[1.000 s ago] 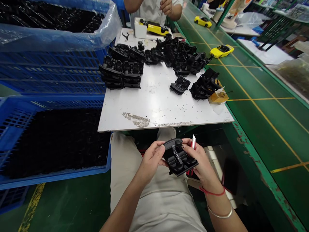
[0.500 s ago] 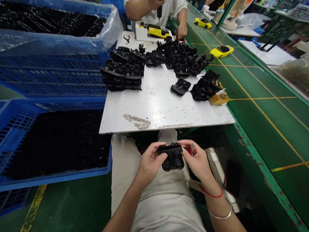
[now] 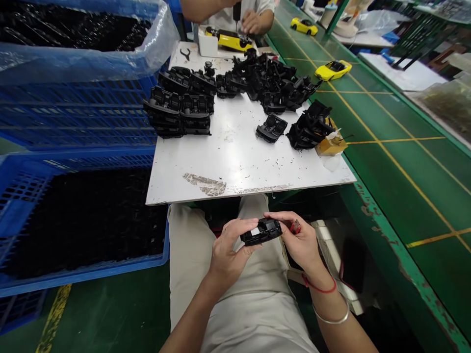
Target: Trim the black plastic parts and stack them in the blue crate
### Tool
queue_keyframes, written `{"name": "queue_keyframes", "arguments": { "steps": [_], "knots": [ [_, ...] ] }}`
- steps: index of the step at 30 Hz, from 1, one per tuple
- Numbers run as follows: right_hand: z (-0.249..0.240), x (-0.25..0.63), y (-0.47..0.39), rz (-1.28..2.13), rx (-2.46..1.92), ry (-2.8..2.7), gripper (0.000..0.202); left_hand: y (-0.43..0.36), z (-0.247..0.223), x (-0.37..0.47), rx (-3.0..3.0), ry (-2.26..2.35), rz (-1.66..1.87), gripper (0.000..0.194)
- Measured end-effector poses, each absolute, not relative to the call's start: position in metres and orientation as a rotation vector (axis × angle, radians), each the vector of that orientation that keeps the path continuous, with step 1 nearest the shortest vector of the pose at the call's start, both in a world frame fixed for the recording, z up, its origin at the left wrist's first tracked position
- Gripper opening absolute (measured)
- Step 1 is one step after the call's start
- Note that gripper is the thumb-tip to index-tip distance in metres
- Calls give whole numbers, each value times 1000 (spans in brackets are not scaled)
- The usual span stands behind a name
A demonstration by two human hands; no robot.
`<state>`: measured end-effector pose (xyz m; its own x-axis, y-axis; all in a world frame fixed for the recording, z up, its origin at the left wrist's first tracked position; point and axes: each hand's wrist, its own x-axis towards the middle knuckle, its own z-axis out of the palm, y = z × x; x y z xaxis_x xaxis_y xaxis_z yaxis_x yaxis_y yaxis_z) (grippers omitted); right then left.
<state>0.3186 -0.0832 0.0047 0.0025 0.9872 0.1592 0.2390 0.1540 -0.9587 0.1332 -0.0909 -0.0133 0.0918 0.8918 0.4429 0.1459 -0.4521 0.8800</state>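
Newly tipped black part [image 3: 262, 232], in both hands [image 3: 228, 249], apart from table edge [image 3: 250, 191]

The part [image 3: 267, 231] is black, the belt [image 3: 390, 196] yellow-lined green.

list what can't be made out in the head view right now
Head view, hidden: the far side of the black part, turned away from the camera; the left hand also covers some of its near end.
Head view, hidden: most of the red tool, behind the right hand.
Head view, cut off: the top of the co-worker's dark tool, by the upper edge.
Head view, too dark: individual pieces in the lower blue crate.
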Motion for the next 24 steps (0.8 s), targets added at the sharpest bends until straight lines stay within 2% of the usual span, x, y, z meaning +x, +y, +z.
{"name": "queue_keyframes", "arguments": {
  "steps": [8,16,22,24],
  "knots": [
    [1,318,-83,986,-1264,-1344,13,-89,-8,137,1786,1082,1391,33],
    [0,317,-81,904,-1329,-1394,15,-87,-8,135,1478,1100,1230,32],
    [11,311,-68,992,-1420,-1244,14,-84,-15,129,1224,1149,975,58],
    [14,309,-62,1023,-1420,-1209,14,-82,-16,127,1223,1118,870,48]
  ]
}}
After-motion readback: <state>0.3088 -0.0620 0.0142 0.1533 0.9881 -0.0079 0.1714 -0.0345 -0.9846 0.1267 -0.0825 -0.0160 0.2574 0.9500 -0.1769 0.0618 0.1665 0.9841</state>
